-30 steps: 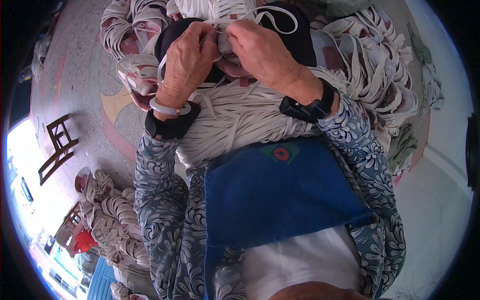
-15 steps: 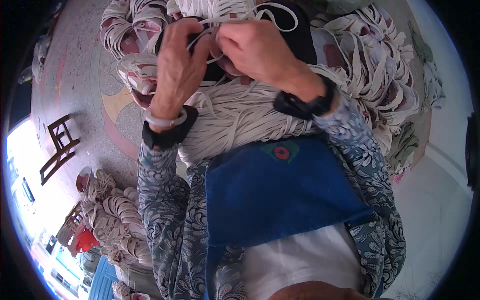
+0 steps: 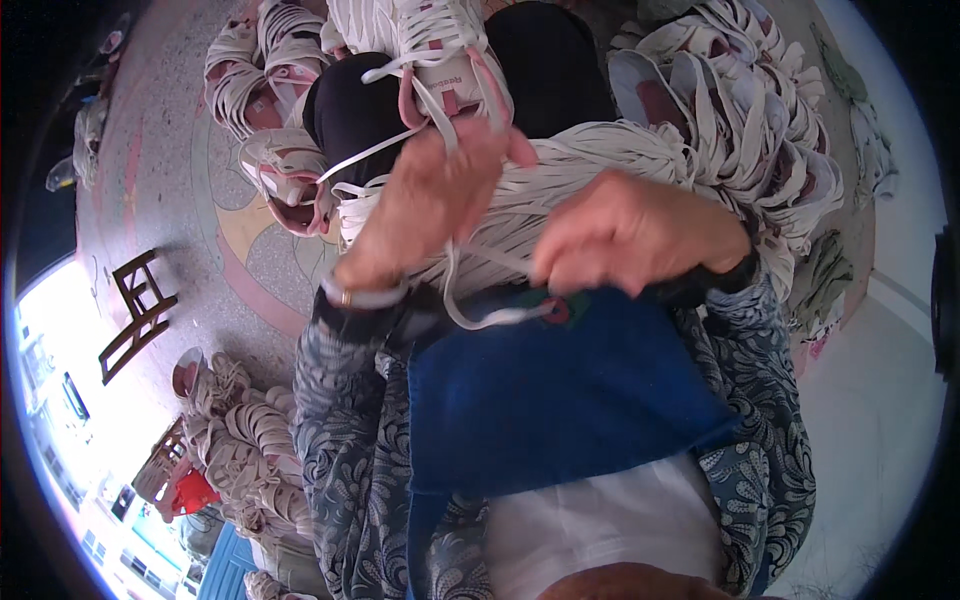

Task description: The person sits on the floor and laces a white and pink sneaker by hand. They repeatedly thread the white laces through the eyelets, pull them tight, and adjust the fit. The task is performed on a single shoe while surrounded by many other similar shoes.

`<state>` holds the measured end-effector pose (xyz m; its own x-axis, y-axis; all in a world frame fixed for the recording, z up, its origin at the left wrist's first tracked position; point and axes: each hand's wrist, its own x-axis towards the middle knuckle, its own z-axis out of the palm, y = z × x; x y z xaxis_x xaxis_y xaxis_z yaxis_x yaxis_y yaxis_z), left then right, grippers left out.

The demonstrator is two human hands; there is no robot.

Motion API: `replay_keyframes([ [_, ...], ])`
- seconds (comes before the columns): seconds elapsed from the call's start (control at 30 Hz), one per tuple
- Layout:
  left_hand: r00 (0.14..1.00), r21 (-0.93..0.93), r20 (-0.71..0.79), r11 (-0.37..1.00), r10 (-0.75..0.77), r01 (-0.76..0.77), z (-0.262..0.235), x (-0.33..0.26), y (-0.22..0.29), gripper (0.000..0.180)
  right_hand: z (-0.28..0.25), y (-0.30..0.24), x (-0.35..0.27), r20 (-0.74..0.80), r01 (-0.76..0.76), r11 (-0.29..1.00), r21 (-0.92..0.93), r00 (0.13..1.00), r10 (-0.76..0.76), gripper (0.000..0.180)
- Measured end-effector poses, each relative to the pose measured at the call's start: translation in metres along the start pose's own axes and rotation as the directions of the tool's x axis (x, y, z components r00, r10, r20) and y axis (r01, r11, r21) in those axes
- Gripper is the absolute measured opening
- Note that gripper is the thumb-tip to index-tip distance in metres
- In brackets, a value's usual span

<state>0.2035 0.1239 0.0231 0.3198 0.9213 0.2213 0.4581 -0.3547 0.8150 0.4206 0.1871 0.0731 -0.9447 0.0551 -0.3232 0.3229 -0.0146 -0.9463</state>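
A white sneaker with pink lining (image 3: pixel 448 75) rests between my dark-clad knees at the top, its toe pointing away. White shoelace (image 3: pixel 436 103) runs from its eyelets down to my left hand (image 3: pixel 440 195), which is closed around it just below the shoe's opening. The lace's loose end (image 3: pixel 490 318) hangs in a curve below that hand, over my blue apron. My right hand (image 3: pixel 635 235), blurred by motion, is to the right with its fingers curled together. A pale strip of lace reaches its fingertips. A thick bundle of white laces (image 3: pixel 590 160) lies across my lap beneath both hands.
Laced sneakers (image 3: pixel 745 120) are heaped at the right, and more sneakers (image 3: pixel 265 75) sit at the upper left. One shoe (image 3: pixel 287 175) lies by my left knee. Farther left are a small wooden stool (image 3: pixel 142 310) and another shoe pile (image 3: pixel 245 430).
Both hands have come down from the shoe toward me, uncovering its tongue and opening. My right hand has moved right and nearer my apron. A lace end now hangs below my left hand.
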Motion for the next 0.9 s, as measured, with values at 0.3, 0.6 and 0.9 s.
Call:
replay_keyframes([
  [0.3,0.856,-0.298,0.515,0.947,0.053,0.12,0.055,0.004,0.051,0.025,0.0,0.028,0.058,-0.344,0.161,0.741,0.652,0.933,0.1,0.04],
  [0.6,0.698,-0.441,0.54,0.547,-0.471,0.711,0.005,-0.017,0.028,0.03,-0.031,0.064,0.054,-0.681,0.067,0.95,-0.305,0.682,-0.267,0.025],
  [0.9,0.778,-0.683,0.312,0.441,-0.545,0.582,-0.004,-0.035,0.012,0.031,-0.061,0.055,0.108,-0.502,-0.303,0.4,-0.865,0.52,-0.692,0.019],
])
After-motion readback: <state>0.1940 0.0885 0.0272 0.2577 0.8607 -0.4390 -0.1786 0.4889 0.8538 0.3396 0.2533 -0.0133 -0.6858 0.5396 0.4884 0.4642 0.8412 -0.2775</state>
